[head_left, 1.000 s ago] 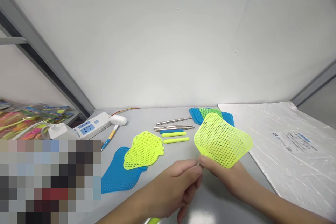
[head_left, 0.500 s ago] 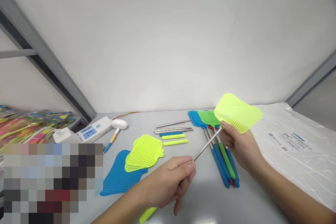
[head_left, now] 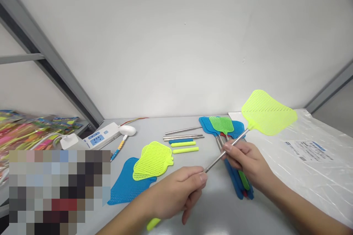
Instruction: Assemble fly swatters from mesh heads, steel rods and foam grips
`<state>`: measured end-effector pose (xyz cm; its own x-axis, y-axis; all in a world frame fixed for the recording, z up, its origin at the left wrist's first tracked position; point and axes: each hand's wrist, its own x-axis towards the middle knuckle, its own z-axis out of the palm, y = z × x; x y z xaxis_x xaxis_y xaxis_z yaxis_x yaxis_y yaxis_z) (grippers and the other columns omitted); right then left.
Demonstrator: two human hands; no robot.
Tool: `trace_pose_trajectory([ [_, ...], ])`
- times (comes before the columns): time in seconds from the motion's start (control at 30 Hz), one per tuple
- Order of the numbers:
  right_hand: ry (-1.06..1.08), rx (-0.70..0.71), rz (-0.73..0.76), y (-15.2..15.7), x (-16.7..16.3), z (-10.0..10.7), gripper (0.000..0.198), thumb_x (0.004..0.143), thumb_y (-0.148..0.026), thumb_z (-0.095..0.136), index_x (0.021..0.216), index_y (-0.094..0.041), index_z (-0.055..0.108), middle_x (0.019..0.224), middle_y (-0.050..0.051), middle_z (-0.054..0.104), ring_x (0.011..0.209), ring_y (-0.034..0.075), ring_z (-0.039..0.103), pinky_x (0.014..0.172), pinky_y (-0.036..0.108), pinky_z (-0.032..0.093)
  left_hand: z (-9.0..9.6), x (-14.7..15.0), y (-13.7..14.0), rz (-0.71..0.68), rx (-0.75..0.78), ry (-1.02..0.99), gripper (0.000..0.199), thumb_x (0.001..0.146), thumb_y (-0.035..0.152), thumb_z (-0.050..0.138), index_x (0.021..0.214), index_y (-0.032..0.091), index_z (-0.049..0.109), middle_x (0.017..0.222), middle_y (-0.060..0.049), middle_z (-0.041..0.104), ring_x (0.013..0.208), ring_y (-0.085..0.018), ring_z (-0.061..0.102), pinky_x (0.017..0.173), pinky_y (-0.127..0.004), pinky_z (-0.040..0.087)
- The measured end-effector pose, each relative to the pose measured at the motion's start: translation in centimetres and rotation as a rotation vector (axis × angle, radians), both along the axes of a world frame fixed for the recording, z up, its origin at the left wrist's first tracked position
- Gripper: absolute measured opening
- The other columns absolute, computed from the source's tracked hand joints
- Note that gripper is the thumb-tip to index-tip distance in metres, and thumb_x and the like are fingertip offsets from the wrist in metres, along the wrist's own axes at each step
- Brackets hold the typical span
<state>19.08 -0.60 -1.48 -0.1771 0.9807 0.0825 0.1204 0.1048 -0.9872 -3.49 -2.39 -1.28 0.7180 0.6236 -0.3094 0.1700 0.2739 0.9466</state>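
A yellow fly swatter [head_left: 268, 112] slants up to the right between my hands. My left hand [head_left: 183, 192] is closed round its lower part, and a yellow grip end [head_left: 153, 224] shows below that hand. With thumb and fingers my right hand [head_left: 246, 161] pinches the metal rod [head_left: 215, 161] partway along. Behind and under my right hand lies a bundle of swatters with a green head [head_left: 222, 124], blue heads [head_left: 208, 125] and blue grips [head_left: 234, 180]. Left of my left hand, yellow swatter heads [head_left: 153, 159] overlap a blue head [head_left: 129, 185].
Loose metal rods [head_left: 182, 137], yellow grips [head_left: 185, 150] and a blue grip [head_left: 180, 141] lie mid-table. A power strip [head_left: 102, 136] and white plug device [head_left: 127, 130] stand left, near packaged items [head_left: 33, 128]. Labelled plastic wrap [head_left: 309, 169] covers the right side. A wall rises behind.
My right hand has slid down the rod, away from the swatter head, towards my left hand. The yellow head has moved up and right in view. My left hand keeps its hold.
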Motion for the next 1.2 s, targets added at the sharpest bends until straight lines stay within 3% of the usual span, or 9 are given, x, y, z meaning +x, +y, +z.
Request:
trace_pose_trajectory([
  [0.2, 0.117, 0.012, -0.105, 2.0, 2.5, 1.1, 0.054, 0.089, -0.049, 0.054, 0.046, -0.021, 0.04, 0.045, -0.005, 0.025, 0.047, 0.01, 0.02, 0.049, 0.03, 0.017, 0.4, -1.0, 0.5, -0.012, 0.12, 0.129, 0.038, 0.097, 0.048, 0.034, 0.071, 0.02, 0.038, 0.051, 0.009, 0.037, 0.042, -0.007, 0.046, 0.049, -0.022, 0.034],
  [0.43, 0.235, 0.135, -0.274, 3.8, 5.6, 2.1, 0.054, 0.088, -0.043, 0.058, 0.043, -0.022, 0.036, 0.045, -0.004, 0.026, 0.049, 0.012, 0.025, 0.05, 0.031, 0.023, 1.1, -2.0, 1.1, -0.066, 0.204, 0.251, 0.042, 0.096, 0.054, 0.031, 0.071, 0.021, 0.037, 0.054, 0.008, 0.038, 0.048, -0.01, 0.047, 0.054, -0.024, 0.037],
  [0.63, 0.23, 0.13, -0.339, 3.8, 3.4, 0.5, 0.047, 0.087, -0.052, 0.056, 0.056, -0.022, 0.039, 0.049, -0.007, 0.026, 0.047, 0.01, 0.022, 0.046, 0.028, 0.02, 1.5, -2.8, 1.5, -0.058, 0.267, 0.319, 0.043, 0.096, 0.054, 0.031, 0.07, 0.021, 0.04, 0.056, 0.008, 0.04, 0.05, -0.01, 0.047, 0.062, -0.026, 0.041],
  [0.7, 0.21, 0.072, -0.284, 2.8, 1.8, 0.0, 0.039, 0.086, -0.054, 0.057, 0.068, -0.021, 0.049, 0.051, -0.008, 0.028, 0.047, 0.009, 0.023, 0.045, 0.025, 0.018, 1.6, -2.5, 1.3, -0.054, 0.278, 0.31, 0.043, 0.097, 0.054, 0.031, 0.07, 0.021, 0.04, 0.058, 0.007, 0.04, 0.051, -0.01, 0.048, 0.062, -0.026, 0.041],
  [0.77, 0.17, 0.009, -0.132, 1.5, 0.1, -0.4, 0.034, 0.088, -0.053, 0.056, 0.082, -0.02, 0.056, 0.051, -0.008, 0.031, 0.047, 0.008, 0.025, 0.045, 0.024, 0.019, 1.6, -1.9, 1.0, -0.052, 0.277, 0.283, 0.043, 0.097, 0.055, 0.03, 0.071, 0.021, 0.039, 0.058, 0.007, 0.041, 0.052, -0.01, 0.048, 0.06, -0.025, 0.04],
  [0.9, 0.144, -0.079, 0.136, -0.9, -2.1, -0.8, 0.04, 0.093, -0.056, 0.042, 0.087, -0.019, 0.056, 0.047, -0.008, 0.039, 0.042, 0.008, 0.031, 0.044, 0.022, 0.023, 1.3, -0.8, 0.3, -0.042, 0.255, 0.265, 0.044, 0.096, 0.057, 0.032, 0.073, 0.021, 0.039, 0.057, 0.007, 0.043, 0.052, -0.01, 0.045, 0.057, -0.024, 0.038],
  [1.07, 0.155, -0.07, 0.122, -0.6, -1.7, -0.7, 0.042, 0.093, -0.055, 0.043, 0.088, -0.018, 0.06, 0.046, -0.007, 0.043, 0.041, 0.009, 0.037, 0.045, 0.023, 0.029, 1.5, -0.8, 0.4, -0.052, 0.289, 0.283, 0.045, 0.096, 0.058, 0.029, 0.073, 0.021, 0.039, 0.057, 0.007, 0.043, 0.051, -0.009, 0.044, 0.059, -0.024, 0.039],
  [1.2, 0.288, -0.036, -0.016, 0.9, 0.1, -0.1, 0.038, 0.092, -0.052, 0.05, 0.083, -0.017, 0.063, 0.046, -0.006, 0.039, 0.042, 0.009, 0.035, 0.045, 0.024, 0.027, 1.9, -1.8, 1.0, -0.082, 0.331, 0.331, 0.045, 0.097, 0.059, 0.026, 0.074, 0.021, 0.039, 0.057, 0.007, 0.042, 0.052, -0.01, 0.046, 0.063, -0.025, 0.041],
])
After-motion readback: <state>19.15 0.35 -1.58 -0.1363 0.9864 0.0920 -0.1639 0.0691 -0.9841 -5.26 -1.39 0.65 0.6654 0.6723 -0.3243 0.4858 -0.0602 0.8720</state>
